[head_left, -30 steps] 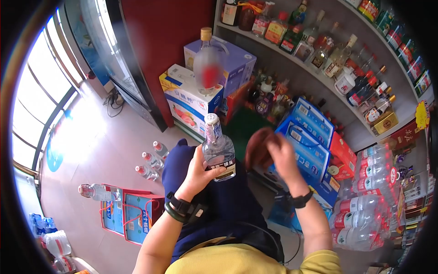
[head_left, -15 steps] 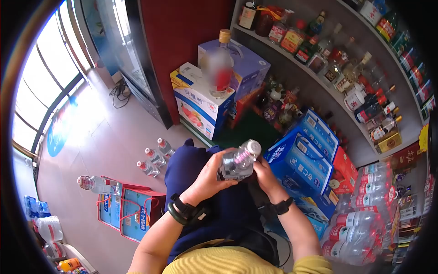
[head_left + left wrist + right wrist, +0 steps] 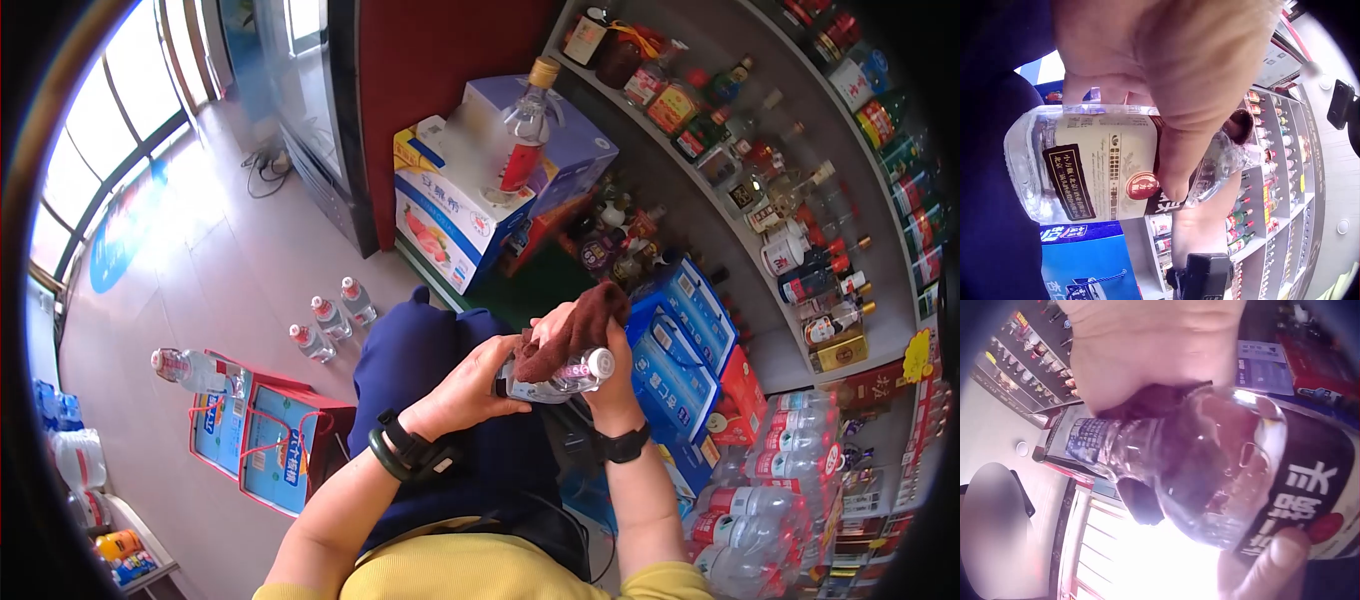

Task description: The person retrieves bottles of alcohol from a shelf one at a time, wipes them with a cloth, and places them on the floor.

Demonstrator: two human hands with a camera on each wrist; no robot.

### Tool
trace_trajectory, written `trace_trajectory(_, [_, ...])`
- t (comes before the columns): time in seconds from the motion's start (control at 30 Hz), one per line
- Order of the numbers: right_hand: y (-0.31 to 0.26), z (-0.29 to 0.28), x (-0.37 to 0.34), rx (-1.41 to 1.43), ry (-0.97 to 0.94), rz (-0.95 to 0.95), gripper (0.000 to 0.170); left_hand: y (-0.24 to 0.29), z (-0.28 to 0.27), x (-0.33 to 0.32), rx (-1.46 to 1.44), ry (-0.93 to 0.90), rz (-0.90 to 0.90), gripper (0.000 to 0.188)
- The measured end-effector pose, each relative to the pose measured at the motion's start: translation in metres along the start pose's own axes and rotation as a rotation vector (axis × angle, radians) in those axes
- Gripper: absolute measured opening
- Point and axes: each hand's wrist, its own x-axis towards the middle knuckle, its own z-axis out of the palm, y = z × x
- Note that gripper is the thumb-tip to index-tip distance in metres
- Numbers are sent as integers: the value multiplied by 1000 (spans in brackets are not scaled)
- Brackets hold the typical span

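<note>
In the head view my left hand (image 3: 468,388) grips a clear glass liquor bottle (image 3: 532,388) by its body, over my lap. The bottle lies nearly on its side, its white cap toward the right. My right hand (image 3: 613,385) holds a brown cloth (image 3: 572,338) against the bottle's shoulder and neck. Close up in the left wrist view, my thumb presses over the cream and black label (image 3: 1100,164). From the right wrist, the dark cloth (image 3: 1140,503) shows around the bottle's neck, behind the clear glass (image 3: 1229,465). Some right fingers are hidden by the cloth.
Several small clear bottles (image 3: 330,317) stand on the floor at left, near a red and blue gift bag (image 3: 273,455). A larger bottle (image 3: 522,140) stands on a white carton (image 3: 440,215). Blue cartons (image 3: 675,365), shrink-wrapped water bottles (image 3: 770,480) and bottle shelves (image 3: 700,190) line the right.
The bottle has tipped from upright to nearly lying, cap swinging right. My right hand has brought the cloth from beside the bottle onto its neck and shoulder. The head view has shifted slightly.
</note>
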Motion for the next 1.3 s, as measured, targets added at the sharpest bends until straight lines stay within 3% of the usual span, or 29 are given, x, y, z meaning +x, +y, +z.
trace_trajectory(0.07, [6,1,0,-12,-31,-33,43,-5,-3,-1,-27,-8,-31,76])
trace_trajectory(0.17, [23,-4,-1,-134,244,65,41,-13,-4,0,-40,-15,-45,76])
trace_trajectory(0.2, [26,-4,-3,-137,235,66,41,-14,-5,-1,-35,-3,-41,76])
trace_trajectory(0.33, [37,-4,-11,-220,242,21,33,-14,-3,-6,-31,40,-59,79])
trace_trajectory(0.4, [39,5,-14,-198,426,-138,28,-13,-2,-6,-43,95,-76,82])
trace_trajectory(0.47, [39,12,-33,-227,504,-124,30,-17,1,-7,-38,129,-64,82])
trace_trajectory(0.57, [36,31,-58,-638,394,-240,44,-12,4,-6,-25,201,-95,83])
trace_trajectory(0.67, [28,56,-69,-1271,290,-374,54,-9,15,-2,-23,283,-141,83])
trace_trajectory(0.73, [25,57,-66,-1247,240,-355,56,-10,22,-1,11,341,-164,84])
trace_trajectory(0.8, [26,49,-61,-1162,325,-373,55,-1,22,-1,65,334,-144,84])
trace_trajectory(0.83, [26,41,-59,-1046,373,-324,53,1,22,-1,33,317,-164,83])
trace_trajectory(0.9, [16,36,-44,-517,380,-105,42,1,23,-2,65,314,-148,83])
trace_trajectory(0.93, [16,20,-33,-379,265,-172,38,1,22,-2,66,315,-144,83])
trace_trajectory(0.97, [2,26,-25,-257,210,-65,35,2,19,-3,48,246,-139,82])
trace_trajectory(1.03, [-8,12,-18,-313,170,76,32,-1,16,-4,33,179,-136,81])
trace_trajectory(1.13, [0,-16,-1,-136,-63,178,39,-18,18,-6,20,104,115,84])
trace_trajectory(1.2, [-9,-14,16,-114,-226,232,40,-8,14,-5,9,140,123,86])
trace_trajectory(1.27, [-31,3,21,-120,-263,302,40,-1,4,1,78,-51,36,80])
trace_trajectory(1.3, [-34,4,27,-123,-280,339,40,-7,3,2,77,-55,33,80])
